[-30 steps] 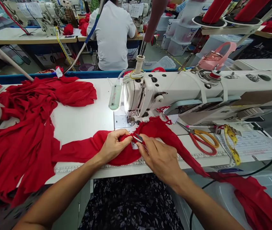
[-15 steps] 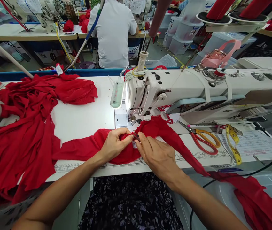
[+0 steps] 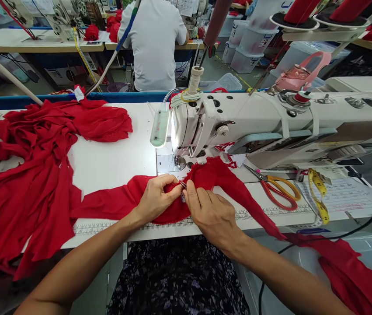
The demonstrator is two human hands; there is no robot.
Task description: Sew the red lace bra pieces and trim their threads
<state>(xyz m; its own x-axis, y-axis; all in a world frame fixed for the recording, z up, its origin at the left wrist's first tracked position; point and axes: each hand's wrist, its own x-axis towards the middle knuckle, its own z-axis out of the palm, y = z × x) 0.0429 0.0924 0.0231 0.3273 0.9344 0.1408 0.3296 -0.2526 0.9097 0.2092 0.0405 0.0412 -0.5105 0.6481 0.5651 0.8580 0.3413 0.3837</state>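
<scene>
A long piece of red fabric (image 3: 113,203) lies across the front of the sewing table, below the sewing machine's (image 3: 202,127) presser foot (image 3: 180,162). My left hand (image 3: 158,197) pinches its gathered edge between thumb and fingers. Close against those fingertips, my right hand (image 3: 209,209) is closed on a small, slim metal tool (image 3: 182,185). Only the tool's shiny tip shows, touching the fabric edge; its exact kind is hidden by the fingers. A small pale label shows on the fabric between the hands.
Red garments (image 3: 38,175) are heaped at the left. To the right lie scissors (image 3: 279,190), a yellow tape measure (image 3: 318,197) and a written sheet (image 3: 352,194). Red thread cones (image 3: 300,11) stand above. A person in a white shirt (image 3: 154,43) sits ahead.
The right hand has shifted slightly to the left, and the metal tool's tip has turned at the fabric edge. The left hand keeps its pinch in the same place.
</scene>
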